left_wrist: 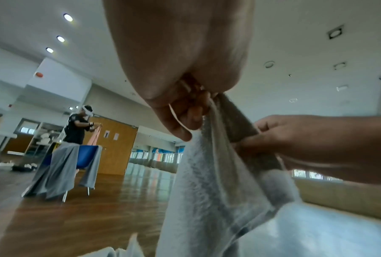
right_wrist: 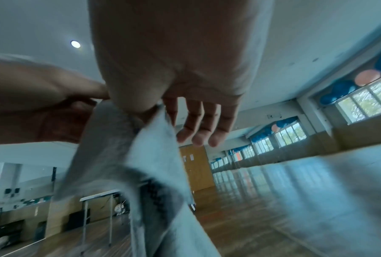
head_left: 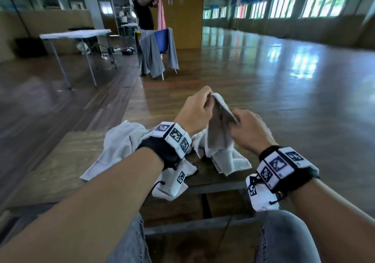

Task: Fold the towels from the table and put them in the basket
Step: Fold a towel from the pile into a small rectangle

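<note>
A white towel hangs between both hands above the far right part of the low wooden table. My left hand pinches its top corner; in the left wrist view the curled fingers grip the cloth. My right hand pinches the same edge a little lower and to the right; in the right wrist view thumb and forefinger hold the towel while the other fingers hang straight. The towel's lower end lies bunched on the table. No basket is in view.
Another white towel lies crumpled on the table under my left forearm. Beyond the table, on the wooden floor, stand a blue chair draped with grey cloth, a white folding table, and a person holding pink cloth.
</note>
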Available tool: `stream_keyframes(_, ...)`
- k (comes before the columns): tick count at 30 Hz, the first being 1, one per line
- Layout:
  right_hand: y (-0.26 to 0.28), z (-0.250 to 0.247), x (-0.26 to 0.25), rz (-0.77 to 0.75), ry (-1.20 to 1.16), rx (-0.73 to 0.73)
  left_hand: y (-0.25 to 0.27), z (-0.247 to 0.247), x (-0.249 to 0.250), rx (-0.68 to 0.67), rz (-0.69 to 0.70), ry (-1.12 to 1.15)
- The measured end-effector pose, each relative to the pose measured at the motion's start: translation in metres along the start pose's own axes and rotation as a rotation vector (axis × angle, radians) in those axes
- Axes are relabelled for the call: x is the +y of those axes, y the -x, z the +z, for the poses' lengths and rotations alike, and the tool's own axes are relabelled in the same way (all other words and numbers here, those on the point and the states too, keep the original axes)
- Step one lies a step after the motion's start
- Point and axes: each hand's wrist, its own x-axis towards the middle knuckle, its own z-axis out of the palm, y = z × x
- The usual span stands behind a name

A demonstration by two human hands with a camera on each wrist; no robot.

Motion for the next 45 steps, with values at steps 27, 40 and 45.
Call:
stream_keyframes(27,0.045,0.025,0.13,0.345,-0.007,-0.185,0.068,0.053,-0.106,-0.616,-0.363,-0.345)
stream_keyframes(40,-0.018,0.135,0.182,0.411,-0.081,-0.347,0.02,0.168,-0.168,-0.742,-0.337,-0.193)
stream_keyframes(45,-0.045,0.153,0.181,0.368,-0.091,-0.512,0.006,0.192,-0.174,-0.765,-0.216,-0.29)
